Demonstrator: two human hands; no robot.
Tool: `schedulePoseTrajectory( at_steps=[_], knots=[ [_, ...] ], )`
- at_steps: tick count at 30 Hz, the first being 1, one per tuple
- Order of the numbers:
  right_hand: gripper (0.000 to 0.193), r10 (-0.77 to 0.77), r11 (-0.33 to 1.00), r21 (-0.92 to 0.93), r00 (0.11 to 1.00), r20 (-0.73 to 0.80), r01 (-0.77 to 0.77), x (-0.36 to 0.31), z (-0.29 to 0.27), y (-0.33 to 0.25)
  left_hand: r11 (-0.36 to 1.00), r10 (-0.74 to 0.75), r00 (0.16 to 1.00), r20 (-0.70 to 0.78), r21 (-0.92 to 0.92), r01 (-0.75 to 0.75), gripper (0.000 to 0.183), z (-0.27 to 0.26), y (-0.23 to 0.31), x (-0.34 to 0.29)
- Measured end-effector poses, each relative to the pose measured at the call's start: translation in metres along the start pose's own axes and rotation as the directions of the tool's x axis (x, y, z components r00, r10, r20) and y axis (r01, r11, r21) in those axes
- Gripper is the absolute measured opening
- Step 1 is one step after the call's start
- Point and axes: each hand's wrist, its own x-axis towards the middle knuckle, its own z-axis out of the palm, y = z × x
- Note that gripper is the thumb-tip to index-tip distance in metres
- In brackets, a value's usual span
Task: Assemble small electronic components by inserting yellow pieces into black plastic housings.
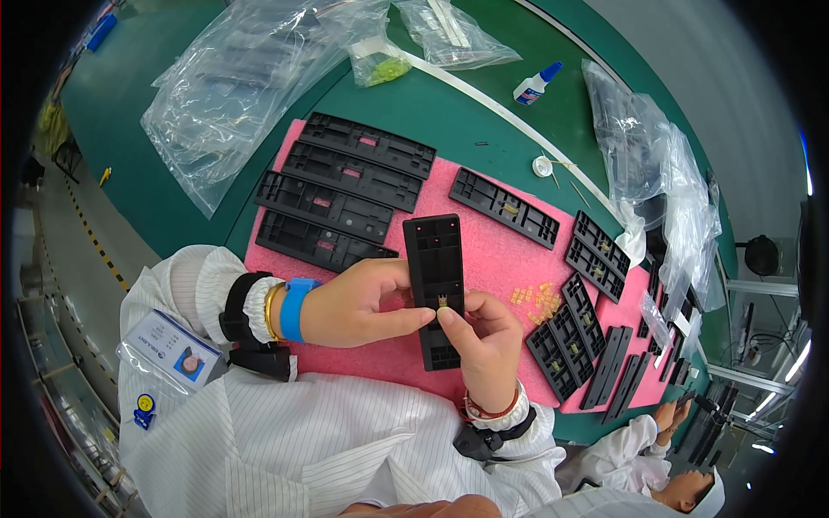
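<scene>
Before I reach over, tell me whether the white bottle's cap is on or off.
On: the blue cap sits over the end of the white bottle, with no bare nozzle showing.

The oblong plastic part (435, 259) is coloured black, the flat foam mat (496, 274) pink, the broad tabletop (129, 181) green; the white cloth coat (302, 423) is patterned with thin dark stripes.

L fisheye head cam, downward

I'm seeing a long black compartmented panel (434, 268) running lengthwise up my feed, and a tiny yellow piece (443, 301) is sitting kinda mid-panel.
</scene>
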Motion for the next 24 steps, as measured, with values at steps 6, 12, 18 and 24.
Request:
schedulePoseTrajectory(
  at_steps=[6, 12, 18, 24],
  knots=[
    [0.012, 0.02, 0.999, 0.042, 1.0, 0.021, -0.021, 0.0009, -0.0002, -0.0013, 1.0, -0.007, 1.0, 0.007, 0.027, 0.007, 0.032, -0.0008, 0.0011, 0.0001],
    [0.012, 0.041, 0.997, 0.068, 0.999, 0.018, -0.043, 0.0011, 0.0008, -0.0024, 0.999, 0.016, 1.0, 0.025, 0.034, -0.017, 0.033, -0.0023, -0.0033, -0.0006],
    [0.015, 0.075, 0.997, 0.026, 0.996, 0.057, -0.076, 0.0004, -0.0028, -0.0016, 1.0, 0.021, 0.998, 0.051, -0.002, -0.02, 0.036, -0.0037, -0.0064, -0.0012],
    [0.014, 0.079, 0.996, 0.031, 0.995, 0.061, -0.081, 0.0016, -0.0052, -0.0008, 1.0, 0.015, 0.999, 0.051, 0.004, -0.015, 0.036, -0.0022, -0.0038, 0.0005]
  ],
)
